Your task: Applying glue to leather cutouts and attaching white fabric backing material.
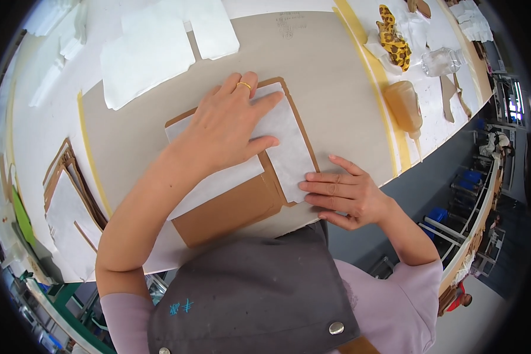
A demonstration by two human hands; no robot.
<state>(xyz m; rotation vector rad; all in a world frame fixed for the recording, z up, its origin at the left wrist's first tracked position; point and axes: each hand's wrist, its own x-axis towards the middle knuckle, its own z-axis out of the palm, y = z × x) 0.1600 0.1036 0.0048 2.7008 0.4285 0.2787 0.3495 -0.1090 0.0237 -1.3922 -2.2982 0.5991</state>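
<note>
A brown panel, which looks like leather or a leather-like sheet, lies on the grey work board. Two white backing sheets rest on it: a narrow one on the right and a wider one on the left, with a brown strip showing between them. My left hand is spread flat over the upper part of the white sheets, hiding some of them. Beside the panel's lower right edge, my right hand has its fingers stretched out, the tips touching the narrow sheet's edge.
White cut sheets lie at the far left of the grey board. A stack of brown panels with white backing sits at left. On the right are an amber squeeze bottle, a clear bottle and a yellow patterned cloth.
</note>
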